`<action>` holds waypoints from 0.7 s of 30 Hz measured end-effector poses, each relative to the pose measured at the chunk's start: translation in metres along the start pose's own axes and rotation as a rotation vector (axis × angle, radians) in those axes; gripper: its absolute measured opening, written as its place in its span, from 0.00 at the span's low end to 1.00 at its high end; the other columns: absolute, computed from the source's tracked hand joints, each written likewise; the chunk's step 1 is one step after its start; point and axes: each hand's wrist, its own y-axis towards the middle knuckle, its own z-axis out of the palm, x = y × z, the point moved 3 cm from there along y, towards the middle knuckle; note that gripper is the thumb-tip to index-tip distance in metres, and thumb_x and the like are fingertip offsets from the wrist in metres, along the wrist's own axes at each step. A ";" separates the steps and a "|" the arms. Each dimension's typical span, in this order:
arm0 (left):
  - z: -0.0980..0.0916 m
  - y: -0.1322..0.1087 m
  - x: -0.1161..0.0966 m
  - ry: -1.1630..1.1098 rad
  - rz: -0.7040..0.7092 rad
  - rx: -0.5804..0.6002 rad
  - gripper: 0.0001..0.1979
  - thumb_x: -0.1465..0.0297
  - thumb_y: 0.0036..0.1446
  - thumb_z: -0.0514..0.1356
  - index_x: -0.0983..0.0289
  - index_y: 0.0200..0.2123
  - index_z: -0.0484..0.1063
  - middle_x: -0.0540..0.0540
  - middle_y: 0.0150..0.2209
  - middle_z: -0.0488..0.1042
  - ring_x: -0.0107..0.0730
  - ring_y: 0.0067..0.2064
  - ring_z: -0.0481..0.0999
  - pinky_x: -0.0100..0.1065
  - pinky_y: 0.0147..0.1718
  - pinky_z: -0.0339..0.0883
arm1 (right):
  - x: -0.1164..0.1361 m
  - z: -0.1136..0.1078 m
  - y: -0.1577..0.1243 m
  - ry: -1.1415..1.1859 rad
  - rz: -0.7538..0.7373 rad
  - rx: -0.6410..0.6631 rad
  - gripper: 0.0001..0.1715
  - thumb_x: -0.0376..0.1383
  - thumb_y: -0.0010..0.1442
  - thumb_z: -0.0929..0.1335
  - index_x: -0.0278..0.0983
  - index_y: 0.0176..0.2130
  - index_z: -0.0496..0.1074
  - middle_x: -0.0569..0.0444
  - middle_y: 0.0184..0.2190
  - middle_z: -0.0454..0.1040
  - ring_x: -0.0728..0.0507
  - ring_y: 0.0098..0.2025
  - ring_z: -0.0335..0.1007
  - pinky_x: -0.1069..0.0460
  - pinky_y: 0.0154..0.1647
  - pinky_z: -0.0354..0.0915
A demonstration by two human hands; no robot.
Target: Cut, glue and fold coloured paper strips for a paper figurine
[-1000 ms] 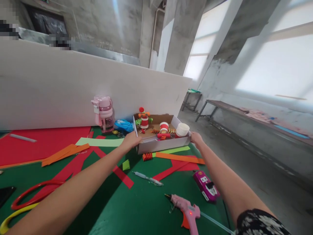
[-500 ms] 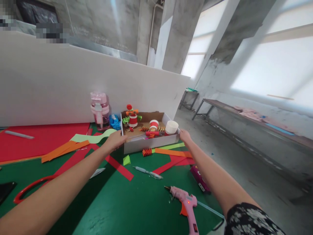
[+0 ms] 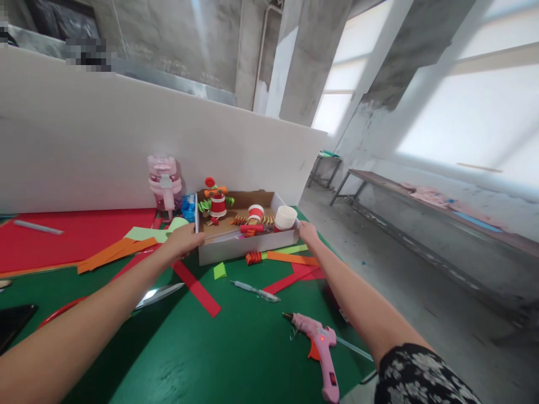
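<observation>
A shallow white cardboard box (image 3: 236, 250) sits at the back of the green table, gripped at both ends. My left hand (image 3: 183, 240) is closed on its left end, and my right hand (image 3: 309, 232) is closed on its right end. Inside stands a paper-cup figure (image 3: 218, 206) with green pleated arms and an orange and red top. Another red-and-white cup figure (image 3: 255, 213) with pleated paper strips lies beside it. A stack of white paper cups (image 3: 286, 217) fills the box's right corner.
A pink glue gun (image 3: 315, 334) with a lit red light lies in front, near a pen (image 3: 255, 291). Red strips (image 3: 197, 289), orange strips (image 3: 113, 252) and partly hidden scissors (image 3: 158, 294) lie around. A pink bottle (image 3: 164, 188) stands against the white partition (image 3: 105, 140).
Both hands have shifted the box a little to the left along the table. The pink bottle and blue packet beside it have also moved left. The glue gun stays about where it was.
</observation>
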 end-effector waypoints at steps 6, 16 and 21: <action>-0.010 -0.008 -0.001 0.070 0.005 -0.028 0.18 0.63 0.59 0.48 0.68 0.44 0.71 0.54 0.19 0.70 0.39 0.21 0.73 0.32 0.18 0.61 | 0.010 0.000 -0.004 -0.034 0.000 -0.004 0.20 0.42 0.67 0.68 0.36 0.55 0.69 0.47 0.54 0.71 0.41 0.49 0.72 0.41 0.49 0.72; 0.070 -0.186 -0.041 0.150 0.990 0.344 0.08 0.66 0.59 0.55 0.57 0.29 0.72 0.52 0.29 0.79 0.33 0.31 0.75 0.30 0.27 0.60 | 0.068 -0.059 -0.022 -0.030 -0.387 -0.384 0.24 0.33 0.67 0.59 0.33 0.60 0.65 0.41 0.57 0.72 0.37 0.56 0.68 0.44 0.58 0.61; 0.162 -0.212 -0.052 0.067 1.236 0.458 0.05 0.65 0.59 0.58 0.57 0.32 0.72 0.49 0.27 0.79 0.29 0.30 0.76 0.30 0.22 0.56 | 0.149 -0.017 -0.019 -0.400 -0.774 -0.077 0.24 0.31 0.66 0.60 0.32 0.60 0.65 0.42 0.58 0.70 0.40 0.58 0.66 0.47 0.59 0.61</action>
